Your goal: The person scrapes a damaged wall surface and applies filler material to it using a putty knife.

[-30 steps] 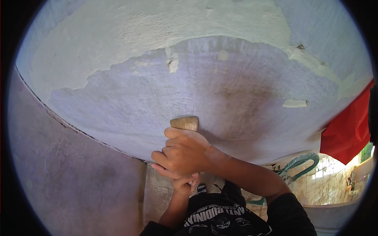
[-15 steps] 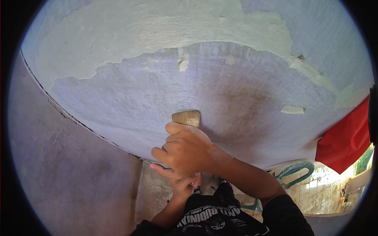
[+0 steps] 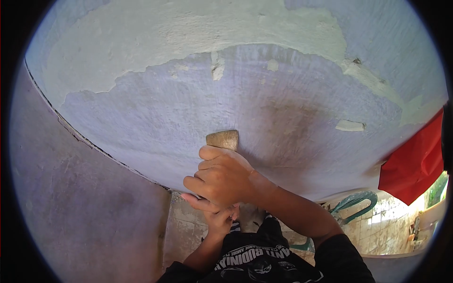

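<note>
A scraper with a worn, brownish metal blade (image 3: 223, 140) has its edge against the purple-grey wall (image 3: 188, 113). My right hand (image 3: 226, 177) is wrapped round it, thumb side toward the blade, and hides the handle. Just below and partly behind that fist is my left hand (image 3: 220, 218). One of its fingers stretches out to the left while the others curl in; whatever they close on is hidden. Above the blade, a pale green-white layer (image 3: 141, 42) with a ragged lower edge covers the upper wall.
A second wall (image 3: 89, 188) meets this one at a cracked corner on the left. Red cloth (image 3: 413, 160) hangs at the right. A green chair (image 3: 354, 207) stands on the tiled floor (image 3: 391, 224) at lower right. Pale chipped patches (image 3: 350, 125) mark the wall.
The scraper and both hands stay almost in place, with the blade turned slightly. The wall's marks sit a little higher in view.
</note>
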A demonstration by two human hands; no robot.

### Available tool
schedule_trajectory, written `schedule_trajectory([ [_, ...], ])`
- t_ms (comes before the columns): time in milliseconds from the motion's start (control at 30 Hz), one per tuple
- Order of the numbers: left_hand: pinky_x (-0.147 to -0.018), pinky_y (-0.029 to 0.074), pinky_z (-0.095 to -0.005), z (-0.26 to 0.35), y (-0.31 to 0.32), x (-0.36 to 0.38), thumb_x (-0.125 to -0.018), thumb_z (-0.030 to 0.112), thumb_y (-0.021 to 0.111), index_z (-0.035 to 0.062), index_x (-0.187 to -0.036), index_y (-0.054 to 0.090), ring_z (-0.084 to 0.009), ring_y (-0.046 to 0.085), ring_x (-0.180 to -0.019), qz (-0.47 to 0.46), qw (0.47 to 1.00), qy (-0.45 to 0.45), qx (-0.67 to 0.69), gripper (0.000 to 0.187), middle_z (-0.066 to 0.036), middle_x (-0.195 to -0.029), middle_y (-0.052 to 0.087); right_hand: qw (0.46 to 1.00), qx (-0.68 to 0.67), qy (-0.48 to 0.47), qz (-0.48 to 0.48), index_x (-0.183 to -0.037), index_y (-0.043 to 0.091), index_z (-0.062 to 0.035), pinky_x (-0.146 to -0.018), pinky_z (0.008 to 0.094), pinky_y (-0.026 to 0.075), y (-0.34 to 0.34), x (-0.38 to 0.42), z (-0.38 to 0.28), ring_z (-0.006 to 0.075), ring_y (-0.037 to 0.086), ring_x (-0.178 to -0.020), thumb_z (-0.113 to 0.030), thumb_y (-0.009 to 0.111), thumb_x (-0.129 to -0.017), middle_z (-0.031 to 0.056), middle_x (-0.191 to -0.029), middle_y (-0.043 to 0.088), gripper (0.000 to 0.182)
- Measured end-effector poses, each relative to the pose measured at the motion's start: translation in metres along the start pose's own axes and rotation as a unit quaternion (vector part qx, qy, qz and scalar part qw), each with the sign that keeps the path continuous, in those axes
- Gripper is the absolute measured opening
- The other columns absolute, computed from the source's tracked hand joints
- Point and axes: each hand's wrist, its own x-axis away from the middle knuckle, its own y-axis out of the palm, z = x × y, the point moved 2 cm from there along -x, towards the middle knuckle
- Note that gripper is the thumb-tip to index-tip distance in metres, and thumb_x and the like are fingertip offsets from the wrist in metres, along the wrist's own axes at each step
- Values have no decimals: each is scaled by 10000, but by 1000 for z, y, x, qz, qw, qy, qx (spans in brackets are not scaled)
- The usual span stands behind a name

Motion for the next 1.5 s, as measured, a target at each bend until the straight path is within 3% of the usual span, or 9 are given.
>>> schedule_trajectory([
  [200,-368,343,-259,17,17,2,-774,-10,550,-58,-989,523,-169,441,-395,22,999,-10,-27,222,-110,-693,543,1000,-26,4,-9,-557,443,-129,-542,296,302,-8,-4,-2,168,311,-389,-267,688,-765,-2,-414,352,350],
  [500,-361,330,-250,24,14,4,-765,9,563,-70,-951,517,-165,422,-380,14,999,-30,-19,207,-110,-646,522,1000,-29,4,-3,-564,450,-128,-539,301,296,-9,-6,-3,168,313,-392,-268,692,-757,-11,-423,358,340],
  [767,-351,315,-254,31,15,0,-773,28,557,-86,-953,516,-172,403,-363,8,999,-45,27,217,-129,-632,513,999,-16,27,-9,-565,463,-121,-537,299,303,-9,-9,-3,170,323,-388,-171,633,-705,-8,-412,366,226],
  [1067,-350,344,-250,-2,-5,4,-785,36,550,-58,-988,531,-178,417,-384,-11,995,-38,89,225,-153,-669,523,997,18,38,-60,-553,475,-115,-544,298,330,3,2,-2,182,317,-384,-187,646,-698,6,-402,417,235],
  [1367,-349,356,-251,17,3,-2,-785,33,542,-50,-1016,524,-179,420,-390,0,998,-22,57,246,-154,-667,517,999,12,34,4,-539,462,-123,-553,303,335,-4,-11,-2,184,333,-400,-242,671,-710,8,-404,424,295],
  [1500,-353,357,-249,4,-4,1,-789,39,547,-47,-1039,507,-176,424,-396,-2,996,-35,79,268,-149,-674,516,999,21,40,-29,-543,465,-122,-555,303,339,3,-1,-2,184,333,-404,-251,675,-716,11,-405,423,301],
])
